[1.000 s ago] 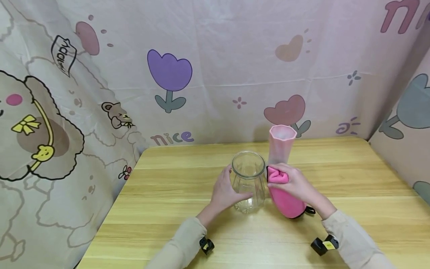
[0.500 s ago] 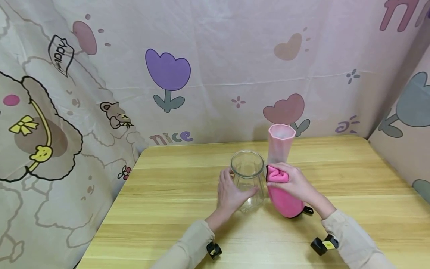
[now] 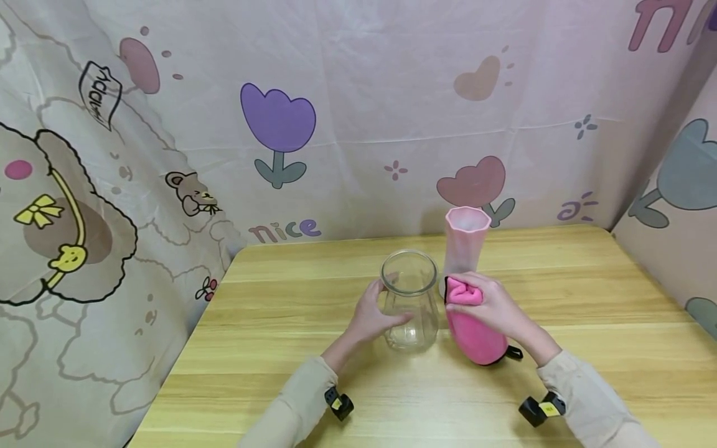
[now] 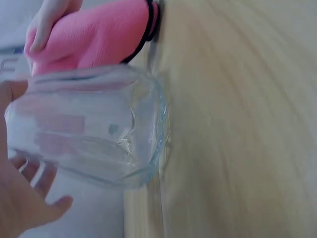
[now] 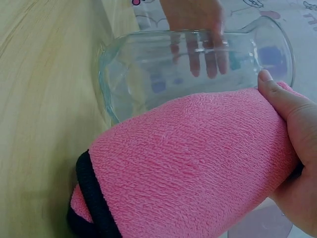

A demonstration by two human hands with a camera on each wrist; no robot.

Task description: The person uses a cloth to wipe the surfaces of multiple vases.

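Observation:
A clear glass vase (image 3: 422, 311) with a wide round rim stands upright on the table. My left hand (image 3: 372, 314) holds it from the left, thumb across the near side and fingers round the far side. Those fingers show through the glass in the right wrist view. My right hand (image 3: 493, 305) grips the bunched top of a pink towel (image 3: 476, 336) with black edging, just right of the vase. The towel (image 5: 188, 163) hangs down beside the glass, its lower end near the tabletop. In the left wrist view, the glass vase (image 4: 94, 124) partly covers the towel.
Behind the towel and right hand stands a tall pink frosted vase (image 3: 466, 242), its lower part mostly hidden. The wooden table (image 3: 269, 311) meets a printed curtain (image 3: 358, 124) at the back. A black camera (image 3: 338, 403) is strapped at the left wrist, another black camera (image 3: 540, 409) at the right.
My left hand shifts right along the glass vase, then swings back left, and the vase ends slightly further left. My right hand and the towel stay nearly still.

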